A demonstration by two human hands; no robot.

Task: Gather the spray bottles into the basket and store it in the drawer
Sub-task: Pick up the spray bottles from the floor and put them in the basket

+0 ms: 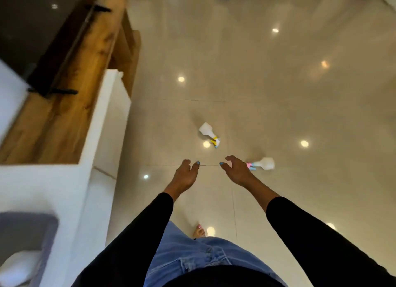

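Two white spray bottles lie on their sides on the glossy floor. One with a yellow and blue nozzle [207,132] is straight ahead of my hands. The other, with a pink and blue nozzle [264,163], lies just right of my right hand [236,170], its nozzle partly hidden behind my fingers. My left hand [186,175] hangs in the air beside it. Both hands hold nothing, with fingers loosely curled and apart. No basket and no drawer can be made out in this view.
A long wooden media unit [64,98] with white sides runs along the left, with a dark TV [32,34] on it. A grey cushion with a white object [23,248] sits at the lower left. Beige tiled floor [278,83] stretches ahead.
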